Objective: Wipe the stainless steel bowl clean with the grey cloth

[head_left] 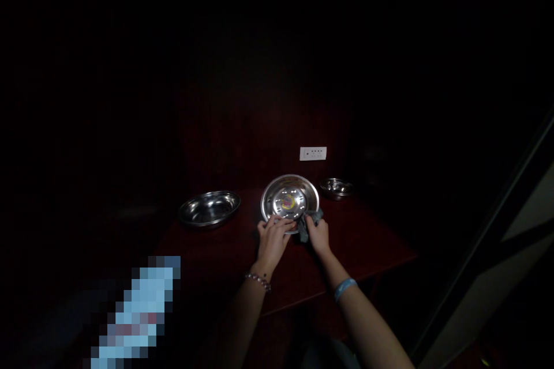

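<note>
A shiny steel bowl (281,190) with a round yellow and pink sticker inside is tilted towards me over the dark red table. My left hand (273,239) grips its near rim, with the fingers over the edge. At the rim's near right side, my right hand (319,235) is closed on a grey-green cloth (304,231), which touches the bowl. Farther left on the table lies a wide steel dish (210,208). A smaller steel bowl (336,187) stands at the back right.
The table (363,242) has its front edge just below my hands. On the dark red wall behind is a white socket panel (313,153). A pixelated light blue patch (138,311) covers the lower left. A pale slanted surface with dark bars (497,277) is at the right.
</note>
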The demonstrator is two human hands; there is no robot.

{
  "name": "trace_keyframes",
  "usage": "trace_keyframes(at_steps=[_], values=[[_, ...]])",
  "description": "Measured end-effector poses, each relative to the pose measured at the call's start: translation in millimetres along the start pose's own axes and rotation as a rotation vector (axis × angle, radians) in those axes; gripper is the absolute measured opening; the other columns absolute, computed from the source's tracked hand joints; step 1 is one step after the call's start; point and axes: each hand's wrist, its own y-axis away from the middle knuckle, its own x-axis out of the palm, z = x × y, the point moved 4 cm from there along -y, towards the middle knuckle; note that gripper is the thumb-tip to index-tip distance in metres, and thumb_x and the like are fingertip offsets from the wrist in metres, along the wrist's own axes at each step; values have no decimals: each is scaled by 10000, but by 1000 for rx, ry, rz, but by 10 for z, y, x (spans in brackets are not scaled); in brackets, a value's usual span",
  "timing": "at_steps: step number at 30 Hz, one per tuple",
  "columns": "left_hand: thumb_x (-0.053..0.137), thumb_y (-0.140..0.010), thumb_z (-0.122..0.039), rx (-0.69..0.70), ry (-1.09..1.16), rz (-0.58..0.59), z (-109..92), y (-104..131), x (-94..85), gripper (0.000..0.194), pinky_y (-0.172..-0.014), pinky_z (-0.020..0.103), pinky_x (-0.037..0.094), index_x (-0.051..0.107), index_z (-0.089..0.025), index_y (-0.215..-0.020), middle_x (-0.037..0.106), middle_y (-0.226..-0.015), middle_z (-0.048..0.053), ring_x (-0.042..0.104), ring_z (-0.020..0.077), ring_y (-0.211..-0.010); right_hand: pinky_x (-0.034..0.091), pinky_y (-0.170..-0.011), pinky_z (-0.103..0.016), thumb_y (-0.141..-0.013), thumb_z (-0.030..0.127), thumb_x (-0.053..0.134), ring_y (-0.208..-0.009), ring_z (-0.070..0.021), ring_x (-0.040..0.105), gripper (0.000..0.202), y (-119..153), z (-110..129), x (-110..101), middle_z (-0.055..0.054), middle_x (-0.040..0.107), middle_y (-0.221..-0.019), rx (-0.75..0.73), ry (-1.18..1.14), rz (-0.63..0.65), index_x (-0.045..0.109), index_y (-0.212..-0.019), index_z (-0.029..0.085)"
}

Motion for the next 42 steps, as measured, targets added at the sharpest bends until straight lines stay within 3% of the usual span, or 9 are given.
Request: trace_keyframes(at_steps=[8, 13, 17, 21, 26, 30, 33, 37, 42], values=[[703, -750, -128, 17, 197, -29, -83, -26, -41, 210, -1097, 524, 157, 776, -293, -856, 762, -881, 68, 613, 306, -1033, 535, -681, -293, -864, 580, 513, -714, -229, 686, 468, 55, 107, -32, -67, 716, -690, -65, -211, -31, 716, -768, 168], [720, -771, -251, -94, 314, -199, -23, -52, -79, 106, -986, 424, 377, 778, -236, -858, 757, -888, 75, 639, 250, -878, 541, -706, -301, -899, 607, 459, -761, -234, 683, 528, 99, 163, -22, -76, 725, -730, -92, -309, -14, 716, -854, 149], [682, -811, -361, -213, 515, -288, -6, -72, -83, 202, -818, 317, 476, 766, -180, -841, 750, -852, 73, 657, 219, -820, 532, -751, -308, -895, 598, 464, -802, -235, 689, 523, 83, 144, -29, -86, 737, -795, -94, -278, -50, 712, -904, 138], [673, -820, -440, -308, 729, -366, 2, -91, -123, 291, -775, 277, 493, 730, -154, -830, 743, -847, 62, 667, 183, -795, 521, -826, -335, -889, 558, 489, -894, -240, 685, 456, 83, 161, -37, -99, 737, -938, -159, -180, -64, 678, -998, 158], [682, -836, -383, -482, 1201, -429, 102, -103, -87, 286, -827, 297, 527, 673, -193, -1050, 737, -1020, 48, 692, 155, -855, 495, -899, -387, -845, 443, 595, -1041, -245, 625, 481, 137, 246, -114, -113, 651, -1152, -307, 23, -187, 507, -1243, 188], [645, -874, -306, -585, 1425, -386, 154, -118, -35, 210, -889, 333, 535, 649, -193, -1050, 745, -1002, 52, 701, 157, -880, 454, -973, -437, -859, 334, 567, -1137, -260, 550, 435, 165, 342, -183, -130, 591, -1230, -471, 106, -288, 499, -1263, 187], [582, -914, -260, -672, 1519, -406, 178, -119, -34, 171, -953, 343, 515, 647, -182, -1052, 751, -976, 56, 703, 158, -902, 426, -1012, -457, -887, 270, 508, -1167, -262, 532, 378, 177, 409, -180, -133, 585, -1252, -578, 119, -247, 532, -1255, 184], [515, -949, -248, -735, 1557, -482, 205, -115, -70, 138, -969, 352, 515, 640, -201, -984, 756, -920, 30, 709, 154, -887, 448, -1013, -432, -934, 261, 438, -1173, -240, 547, 422, 199, 454, -129, -126, 600, -1264, -593, 83, -125, 486, -1346, 186], [469, -972, -278, -760, 1598, -456, 227, -123, -66, 199, -941, 367, 538, 651, -200, -980, 756, -958, 44, 717, 158, -855, 441, -1043, -434, -971, 313, 421, -1247, -239, 501, 403, 279, 493, -77, -130, 519, -1358, -657, 154, -88, 478, -1354, 203]])
